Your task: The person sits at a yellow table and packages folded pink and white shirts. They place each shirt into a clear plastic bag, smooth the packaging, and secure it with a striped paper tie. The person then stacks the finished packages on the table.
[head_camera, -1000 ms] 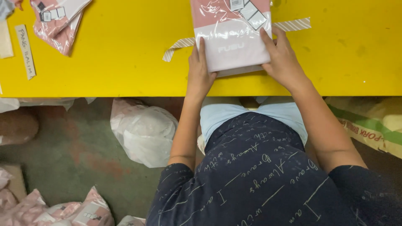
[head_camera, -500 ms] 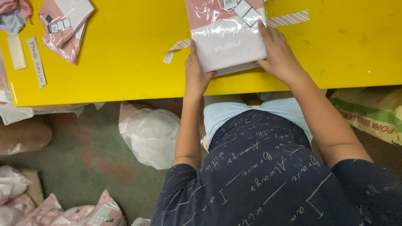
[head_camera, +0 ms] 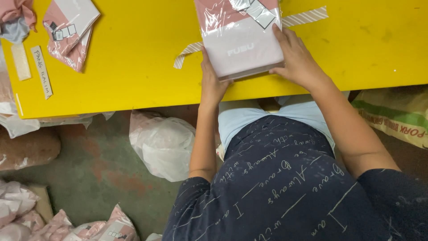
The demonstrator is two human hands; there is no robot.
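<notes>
Held item: flat pink-and-white packet (head_camera: pixel 243 40) in clear film, lying on the yellow table (head_camera: pixel 133 67) at its near edge, top end cut off by the frame.
Left hand (head_camera: pixel 213 82): pressed against the packet's lower left corner, fingers tucked along its side edge, thumb under or at the bottom edge; closed onto the packet.
Right hand (head_camera: pixel 298 62): laid flat on the packet's right side and lower right corner, fingers spread over the film; bearing down on the packet.
Change since a second ago: both hands keep the same corners; the packet sits a little nearer the table's near edge in view, and its lower edge now looks squared up between the palms. Judgement: the packet is being steadied and straightened, not lifted.
Striped strip (head_camera: pixel 307 17): a narrow diagonal-striped band runs under the packet, one end showing on each side.
Second packet (head_camera: pixel 71 31): similar pink-and-white packet at the table's far left, well apart from the hands.
Paper slips (head_camera: pixel 42 71): two narrow slips near the left edge.
Below table: white plastic bag (head_camera: pixel 162 145) on the floor; more pink packets (head_camera: pixel 107 227) at lower left; printed sack (head_camera: pixel 397 116) at right.
</notes>
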